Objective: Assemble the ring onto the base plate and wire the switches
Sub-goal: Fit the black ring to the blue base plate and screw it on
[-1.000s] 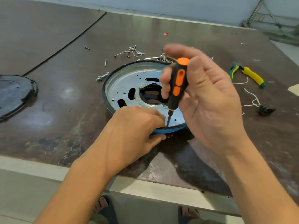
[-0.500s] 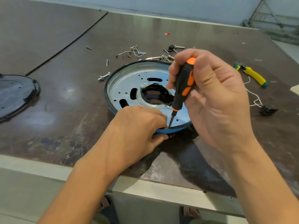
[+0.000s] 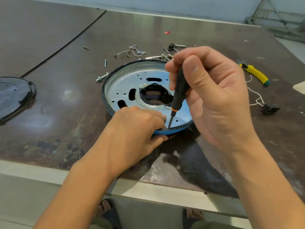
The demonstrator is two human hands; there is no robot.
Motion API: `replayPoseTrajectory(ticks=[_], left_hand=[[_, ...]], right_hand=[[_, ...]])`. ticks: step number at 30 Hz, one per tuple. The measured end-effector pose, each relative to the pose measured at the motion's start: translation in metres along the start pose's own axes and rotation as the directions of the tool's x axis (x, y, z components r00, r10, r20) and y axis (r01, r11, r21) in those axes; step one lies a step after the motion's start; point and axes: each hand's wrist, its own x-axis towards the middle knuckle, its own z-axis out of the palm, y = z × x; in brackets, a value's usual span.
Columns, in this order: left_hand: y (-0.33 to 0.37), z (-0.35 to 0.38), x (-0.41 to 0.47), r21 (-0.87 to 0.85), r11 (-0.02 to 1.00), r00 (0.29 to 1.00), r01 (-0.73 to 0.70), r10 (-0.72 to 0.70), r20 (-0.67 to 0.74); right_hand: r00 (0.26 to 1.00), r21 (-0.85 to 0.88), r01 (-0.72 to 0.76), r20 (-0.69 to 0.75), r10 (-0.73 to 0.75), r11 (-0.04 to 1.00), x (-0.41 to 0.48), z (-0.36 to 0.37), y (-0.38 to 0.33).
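A round silvery base plate (image 3: pixel 127 83) with slots and a torn central hole lies on the dark table, a black ring (image 3: pixel 105 80) running round its rim. My left hand (image 3: pixel 132 134) grips the plate's near edge, fingers on top and thumb under the blue rim. My right hand (image 3: pixel 212 96) holds a black and orange screwdriver (image 3: pixel 179 90) nearly upright, its tip at the near rim beside my left fingertips. A small black switch (image 3: pixel 270 109) with white wires lies at the right.
Loose screws and bolts (image 3: pixel 137 51) are scattered behind the plate, one bolt (image 3: pixel 102 77) at its left. Yellow-handled pliers (image 3: pixel 255 74) lie at the right. A black round cover (image 3: pixel 14 96) sits at the left edge. The table's front edge runs close below my wrists.
My right hand has turned the screwdriver and closed further round its handle, so less orange shows. The tip stays at the near rim. My left hand keeps its grip.
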Motion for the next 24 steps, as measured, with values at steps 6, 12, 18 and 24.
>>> replayPoseTrajectory(ticks=[6,12,18,24], left_hand=[[0.000,0.000,-0.001,0.016,1.000,1.000,0.003,-0.003,-0.021],[-0.002,0.001,-0.001,0.008,1.000,0.999,-0.014,0.014,-0.030],[0.000,0.002,0.000,0.011,1.000,0.999,-0.029,0.030,-0.045],[0.000,0.000,0.000,0.009,1.000,1.000,-0.014,0.014,-0.025]], right_hand=[[1.000,0.028,0.007,0.011,-0.007,1.000,-0.001,0.007,-0.001],[0.996,0.077,-0.074,0.059,0.069,0.994,-0.002,0.004,-0.003],[1.000,0.019,-0.018,0.010,0.018,1.000,0.001,0.011,0.001],[1.000,0.039,0.012,-0.021,-0.011,0.999,0.001,0.011,0.003]])
